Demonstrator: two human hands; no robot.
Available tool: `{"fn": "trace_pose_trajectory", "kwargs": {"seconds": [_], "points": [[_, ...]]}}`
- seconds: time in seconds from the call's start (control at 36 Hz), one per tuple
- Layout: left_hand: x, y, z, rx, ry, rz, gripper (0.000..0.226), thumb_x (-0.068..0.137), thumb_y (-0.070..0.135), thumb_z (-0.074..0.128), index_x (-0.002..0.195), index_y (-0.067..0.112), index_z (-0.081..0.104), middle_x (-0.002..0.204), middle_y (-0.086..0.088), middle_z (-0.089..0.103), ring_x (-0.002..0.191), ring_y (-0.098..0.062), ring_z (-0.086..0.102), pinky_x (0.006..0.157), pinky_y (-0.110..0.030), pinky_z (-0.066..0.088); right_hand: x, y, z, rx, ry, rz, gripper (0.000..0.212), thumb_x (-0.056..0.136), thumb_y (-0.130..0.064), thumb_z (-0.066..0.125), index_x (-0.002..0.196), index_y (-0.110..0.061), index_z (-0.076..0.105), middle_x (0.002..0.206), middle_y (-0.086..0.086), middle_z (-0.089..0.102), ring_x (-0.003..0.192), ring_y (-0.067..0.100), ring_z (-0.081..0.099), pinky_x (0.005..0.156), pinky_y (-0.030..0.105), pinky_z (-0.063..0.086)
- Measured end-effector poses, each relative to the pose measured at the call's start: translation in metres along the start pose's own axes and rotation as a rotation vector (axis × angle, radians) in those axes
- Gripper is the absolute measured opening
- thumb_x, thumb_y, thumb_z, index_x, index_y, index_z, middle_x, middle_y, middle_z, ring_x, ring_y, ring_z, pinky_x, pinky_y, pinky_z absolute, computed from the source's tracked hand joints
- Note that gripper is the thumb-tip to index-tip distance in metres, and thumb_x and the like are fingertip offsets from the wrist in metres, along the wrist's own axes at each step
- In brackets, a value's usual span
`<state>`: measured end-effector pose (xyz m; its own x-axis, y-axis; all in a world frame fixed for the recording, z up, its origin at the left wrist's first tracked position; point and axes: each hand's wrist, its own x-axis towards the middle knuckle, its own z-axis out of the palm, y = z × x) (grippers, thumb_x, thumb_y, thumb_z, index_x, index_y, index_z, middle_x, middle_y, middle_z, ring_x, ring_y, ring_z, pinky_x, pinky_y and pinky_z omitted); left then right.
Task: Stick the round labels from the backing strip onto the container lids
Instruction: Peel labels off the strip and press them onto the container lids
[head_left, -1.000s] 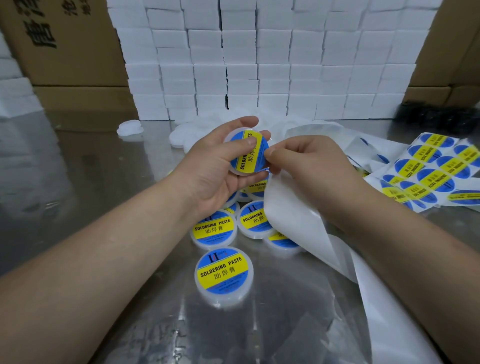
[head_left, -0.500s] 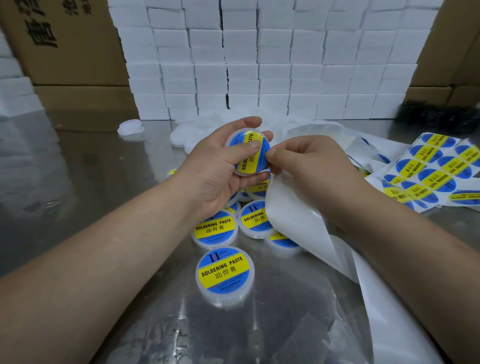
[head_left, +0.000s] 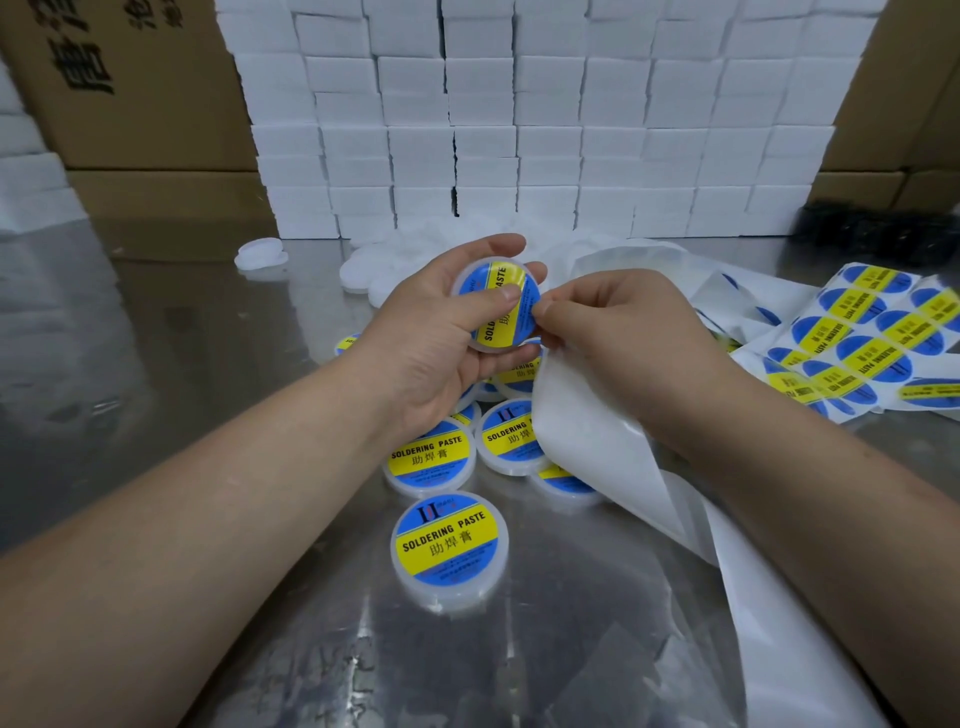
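My left hand (head_left: 431, 348) grips a round white container lid (head_left: 480, 345) above the table, thumb lying across its blue and yellow label (head_left: 506, 317). My right hand (head_left: 618, 332) has its fingers curled, with thumb and forefinger tips meeting at the label's right edge. The white backing strip (head_left: 592, 447) comes out from under that hand and trails down to the lower right. Several labelled lids lie below the hands, the nearest lid (head_left: 449, 545) alone in front and two more lids (head_left: 431, 460) (head_left: 511, 436) behind it.
Sheets of unused round labels (head_left: 857, 343) lie at the right. Plain white lids (head_left: 371, 270) are piled behind the hands, with one lid (head_left: 262, 254) apart at the left. A wall of white boxes (head_left: 519, 130) and cardboard cartons (head_left: 130, 104) line the back of the metal table (head_left: 208, 374).
The lid has turned a little in my left hand, so the label's yellow band now slants. Both hands stay at almost the same place.
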<state>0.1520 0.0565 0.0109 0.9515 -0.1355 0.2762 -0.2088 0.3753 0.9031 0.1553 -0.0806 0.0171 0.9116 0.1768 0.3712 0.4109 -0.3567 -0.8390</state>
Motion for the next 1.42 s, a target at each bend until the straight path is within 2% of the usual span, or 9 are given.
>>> {"fn": "trace_pose_trajectory", "kwargs": {"seconds": [0.42, 0.61, 0.78, 1.0, 1.06, 1.17, 1.22, 1.33, 1.42], "points": [[-0.004, -0.002, 0.004, 0.152, 0.045, 0.044, 0.029, 0.092, 0.0, 0.047, 0.097, 0.026, 0.061, 0.095, 0.007, 0.071, 0.08, -0.015, 0.07, 0.066, -0.029, 0.058, 0.002, 0.002, -0.001, -0.04, 0.034, -0.002, 0.031, 0.085, -0.02, 0.059, 0.055, -0.026, 0.061, 0.043, -0.017, 0.054, 0.041, -0.004, 0.045, 0.04, 0.007, 0.031], [-0.014, -0.001, 0.01, 0.553, 0.054, 0.347, 0.036, 0.091, -0.001, 0.049, 0.095, 0.033, 0.059, 0.098, 0.016, 0.066, 0.092, 0.003, 0.062, 0.081, -0.021, 0.053, 0.0, 0.001, 0.0, -0.095, 0.066, -0.018, 0.021, 0.081, -0.02, 0.059, 0.068, -0.005, 0.066, 0.057, 0.002, 0.052, 0.046, 0.004, 0.038, 0.04, 0.016, 0.029], [-0.018, -0.001, 0.014, 0.636, 0.068, 0.441, 0.041, 0.089, -0.004, 0.049, 0.095, 0.036, 0.057, 0.098, 0.02, 0.063, 0.095, 0.008, 0.059, 0.089, -0.022, 0.05, -0.002, -0.002, 0.0, -0.084, 0.091, -0.057, 0.023, 0.078, -0.02, 0.06, 0.064, -0.001, 0.061, 0.053, 0.0, 0.04, 0.048, 0.007, 0.033, 0.042, 0.022, 0.027], [-0.02, 0.006, 0.017, 0.494, 0.174, 0.487, 0.033, 0.092, 0.005, 0.05, 0.101, 0.036, 0.045, 0.097, 0.01, 0.066, 0.086, -0.003, 0.065, 0.056, -0.019, 0.054, 0.001, 0.0, -0.004, -0.24, 0.132, -0.035, 0.05, 0.078, -0.048, 0.065, 0.059, -0.004, 0.053, 0.046, -0.004, 0.033, 0.044, 0.009, 0.028, 0.046, 0.026, 0.026], [-0.019, 0.009, 0.017, 0.483, 0.187, 0.475, 0.028, 0.092, 0.006, 0.052, 0.097, 0.034, 0.048, 0.099, 0.006, 0.065, 0.087, -0.005, 0.066, 0.055, -0.018, 0.053, 0.001, 0.002, -0.004, -0.205, 0.125, -0.036, 0.041, 0.078, -0.04, 0.065, 0.062, -0.004, 0.055, 0.045, -0.007, 0.038, 0.044, 0.006, 0.032, 0.043, 0.021, 0.029], [-0.015, 0.004, 0.014, 0.478, 0.24, 0.324, 0.014, 0.092, 0.019, 0.054, 0.086, 0.031, 0.057, 0.082, 0.005, 0.061, 0.058, -0.006, 0.063, 0.047, -0.02, 0.05, -0.002, -0.001, -0.001, -0.133, 0.1, -0.07, 0.021, 0.076, -0.024, 0.052, 0.069, -0.005, 0.058, 0.056, -0.007, 0.051, 0.047, 0.001, 0.041, 0.037, 0.01, 0.027], [-0.012, 0.0, 0.011, 0.56, 0.261, 0.294, 0.016, 0.093, 0.024, 0.053, 0.082, 0.033, 0.06, 0.078, 0.009, 0.061, 0.067, -0.012, 0.063, 0.057, -0.028, 0.054, -0.001, -0.003, -0.004, -0.055, 0.102, -0.063, 0.017, 0.078, -0.021, 0.051, 0.067, -0.01, 0.059, 0.061, -0.009, 0.055, 0.052, -0.005, 0.046, 0.038, 0.008, 0.029], [-0.011, 0.0, 0.01, 0.565, 0.267, 0.287, 0.019, 0.092, 0.027, 0.052, 0.077, 0.034, 0.062, 0.068, 0.012, 0.063, 0.059, -0.006, 0.061, 0.05, -0.021, 0.051, -0.001, -0.004, -0.003, -0.072, 0.031, -0.101, 0.025, 0.083, -0.035, 0.055, 0.062, -0.022, 0.054, 0.056, -0.012, 0.054, 0.051, -0.003, 0.045, 0.046, 0.012, 0.032], [-0.013, 0.0, 0.011, 0.591, 0.247, 0.296, 0.021, 0.092, 0.024, 0.053, 0.075, 0.033, 0.062, 0.059, 0.015, 0.061, 0.05, -0.002, 0.058, 0.042, -0.017, 0.046, -0.002, -0.001, 0.001, -0.19, -0.021, -0.166, 0.025, 0.091, -0.03, 0.052, 0.069, -0.019, 0.05, 0.06, -0.007, 0.047, 0.053, 0.002, 0.041, 0.05, 0.016, 0.031]]}}
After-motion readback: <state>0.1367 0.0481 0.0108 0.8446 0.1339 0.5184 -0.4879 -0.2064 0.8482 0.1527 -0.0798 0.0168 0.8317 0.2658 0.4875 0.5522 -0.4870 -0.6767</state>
